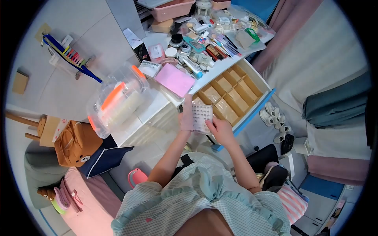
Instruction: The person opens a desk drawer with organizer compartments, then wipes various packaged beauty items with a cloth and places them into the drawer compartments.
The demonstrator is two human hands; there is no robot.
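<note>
Both hands hold a flat white packet (202, 114) with rows of small dark marks, in front of an open drawer. My left hand (186, 116) grips its left edge, fingers closed and partly hidden behind it. My right hand (220, 129) pinches the lower right edge with the thumb on top. Just beyond the packet, the pulled-out drawer (256, 69) shows cardboard-coloured compartments (235, 94), a few with clear plastic in them. A pink square item (175, 80) lies on the desk edge above my left hand.
Cosmetics, brushes, glasses (199, 63) and jars crowd the white desk (252, 53). A clear box with orange latches (118, 98) stands at the left. A pink basin (171, 10) is at the back. Shoes (274, 116) sit on the floor at the right, beside curtains.
</note>
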